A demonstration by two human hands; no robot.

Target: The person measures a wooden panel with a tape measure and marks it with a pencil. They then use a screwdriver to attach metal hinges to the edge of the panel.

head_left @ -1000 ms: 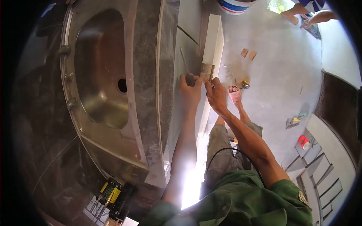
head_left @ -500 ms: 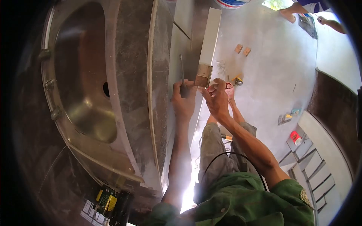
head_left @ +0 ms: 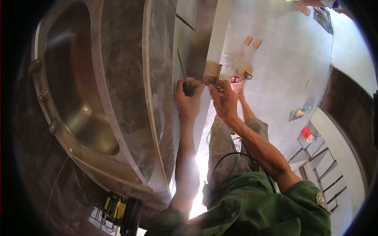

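A thin rod-like tool (head_left: pixel 181 65) with a dark handle sticks up out of my left hand (head_left: pixel 189 98), whose fingers are wrapped round it. My left thumb reaches the lower edge of a metal hinge-like plate (head_left: pixel 211 74) at the edge of a pale panel (head_left: pixel 219 37). My right hand (head_left: pixel 225 98) is at the plate's lower right corner, thumb and fingers bent together; whatever they pinch is too small to make out.
A steel sink (head_left: pixel 88 122) in a dark stone counter (head_left: pixel 122 59) lies to the left. Two brick pieces (head_left: pixel 252 41), a tape measure (head_left: pixel 247 74) and a red container (head_left: pixel 307 135) are on the right, near a metal frame (head_left: pixel 328 173). A person's arm (head_left: pixel 303 7) shows at top right.
The view has shifted, so the sink sits further left and the bucket at the top is out of sight. Both hands remain at the plate, and the tool leans more to the left.
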